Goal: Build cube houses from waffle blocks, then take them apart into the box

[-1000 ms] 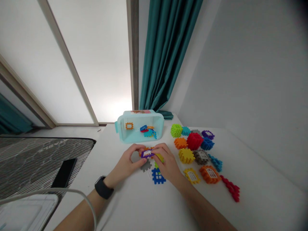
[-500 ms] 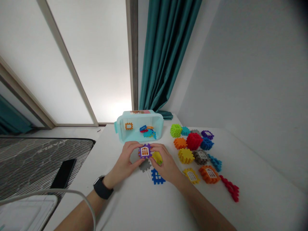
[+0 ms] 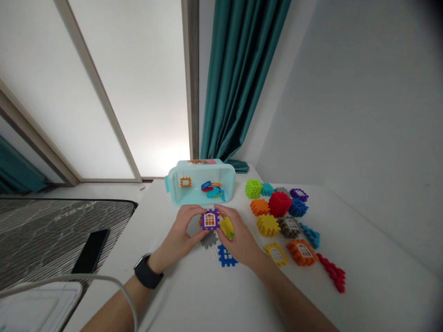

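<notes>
Holding up a purple window tile (image 3: 210,220) — squarish, no real long axis — midway between the hands! The left hand (image 3: 182,233), black watch (image 3: 148,272) on its wrist, pinches the tile's left side, and the right hand (image 3: 242,242) touches its top edge with the fingertips while curling around a yellow piece (image 3: 226,227) just beside it. Below them, a gray tile (image 3: 209,240) and a blue grid tile (image 3: 225,256) lie on the white surface (image 3: 194,299) — an aqua plastic bin (image 3: 200,182) sits beyond, and a colorful spread of tiles and built cubes (image 3: 279,205) fills the right.
</notes>
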`<state>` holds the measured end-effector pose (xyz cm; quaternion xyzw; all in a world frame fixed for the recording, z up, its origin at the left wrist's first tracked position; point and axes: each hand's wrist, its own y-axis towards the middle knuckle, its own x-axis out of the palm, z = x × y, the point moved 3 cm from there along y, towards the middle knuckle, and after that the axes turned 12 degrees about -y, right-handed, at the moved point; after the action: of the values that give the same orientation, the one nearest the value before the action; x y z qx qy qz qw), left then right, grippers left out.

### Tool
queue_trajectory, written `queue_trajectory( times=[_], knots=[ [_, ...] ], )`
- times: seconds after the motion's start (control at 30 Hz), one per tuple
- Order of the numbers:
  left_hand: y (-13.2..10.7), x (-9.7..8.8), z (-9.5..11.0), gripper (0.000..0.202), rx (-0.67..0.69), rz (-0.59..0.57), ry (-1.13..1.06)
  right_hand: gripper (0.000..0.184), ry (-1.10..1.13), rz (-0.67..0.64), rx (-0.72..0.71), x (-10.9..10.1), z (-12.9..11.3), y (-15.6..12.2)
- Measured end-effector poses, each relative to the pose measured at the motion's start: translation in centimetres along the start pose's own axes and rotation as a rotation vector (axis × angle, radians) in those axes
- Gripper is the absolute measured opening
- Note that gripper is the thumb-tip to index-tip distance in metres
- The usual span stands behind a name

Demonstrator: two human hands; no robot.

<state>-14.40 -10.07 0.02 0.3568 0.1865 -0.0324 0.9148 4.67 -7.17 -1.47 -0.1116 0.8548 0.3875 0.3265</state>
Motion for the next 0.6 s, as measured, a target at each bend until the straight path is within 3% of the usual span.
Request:
queue_trajectory(
  times=[0.2,0.43,0.6],
  knots=[
    [-0.07,0.09,0.01,0.035,-0.026,0.009,-0.025,0.063,0.012,-0.027,-0.026,-0.21,-0.34,0.2],
    [0.08,0.06,0.3,0.034,-0.071,0.012,-0.049,0.066,0.055,0.015,0.063,-0.2,-0.12,0.03],
    [-0.19,0.43,-0.67,0.036,-0.179,0.041,-0.202,0.04,0.038,-0.015,-0.017,-0.63,-0.48,0.37]
  ],
)
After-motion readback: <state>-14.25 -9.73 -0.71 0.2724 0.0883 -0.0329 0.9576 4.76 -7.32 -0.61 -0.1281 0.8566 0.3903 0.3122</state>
